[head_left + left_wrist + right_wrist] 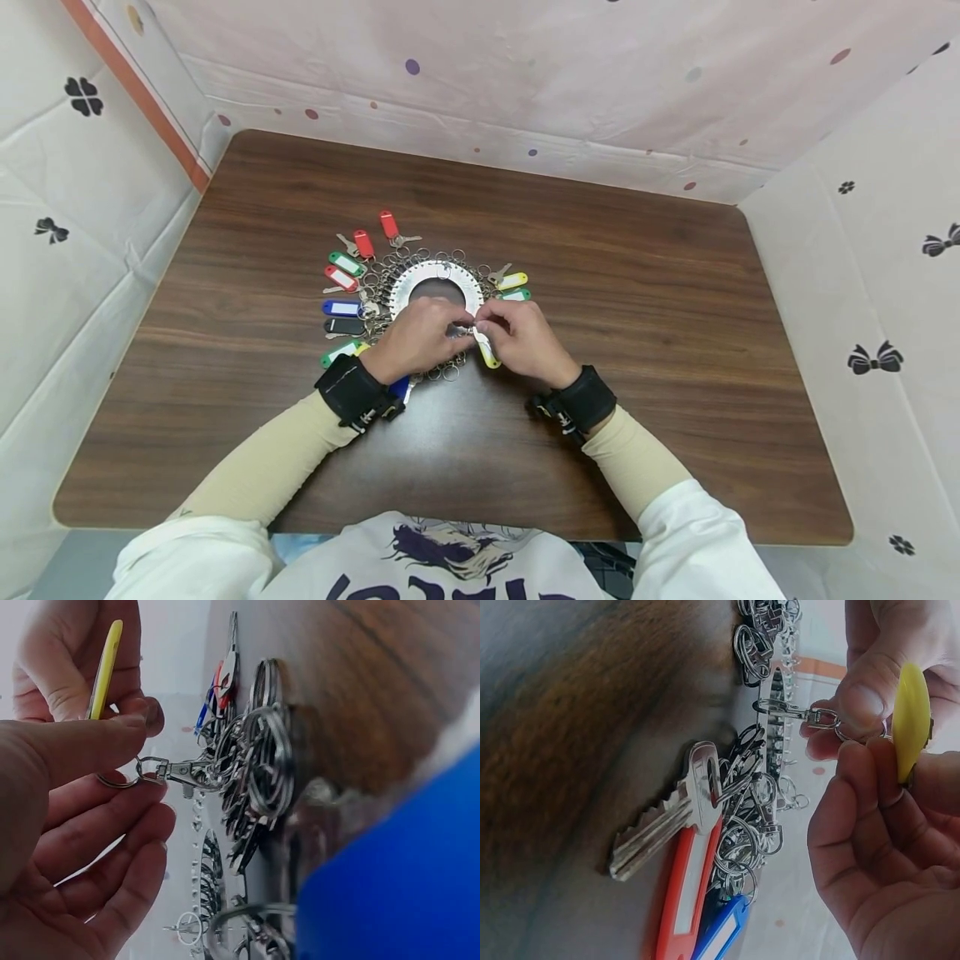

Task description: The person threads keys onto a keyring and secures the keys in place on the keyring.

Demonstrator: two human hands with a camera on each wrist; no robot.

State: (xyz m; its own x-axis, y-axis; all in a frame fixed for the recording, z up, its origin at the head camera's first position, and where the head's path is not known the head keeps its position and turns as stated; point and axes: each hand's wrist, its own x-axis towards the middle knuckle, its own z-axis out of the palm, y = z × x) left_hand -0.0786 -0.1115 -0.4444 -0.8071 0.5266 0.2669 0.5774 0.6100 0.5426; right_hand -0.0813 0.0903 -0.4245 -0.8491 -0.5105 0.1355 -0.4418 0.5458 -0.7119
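A white ring-shaped plate (400, 287) lies on the table, its edge crowded with metal swivel clasps and split rings. At its near right edge my left hand (416, 333) pinches a split ring (118, 781) between thumb and fingers; that ring hangs on a swivel clasp (184, 772) of the plate. Facing it, my right hand (525, 337) holds a yellow key tag (912, 724) between thumb and fingers, close against the same ring. Fingertips of both hands nearly meet there. Whether the tag is threaded on the ring is hidden by the fingers.
Red tags (387, 223), a black tag (345, 326), a blue tag (342, 308) and green tags (347, 264) with keys fan out left of the plate. Yellow (513, 281) and green tags lie at its right. The brown table (637, 333) meets patterned curtains behind and at the sides.
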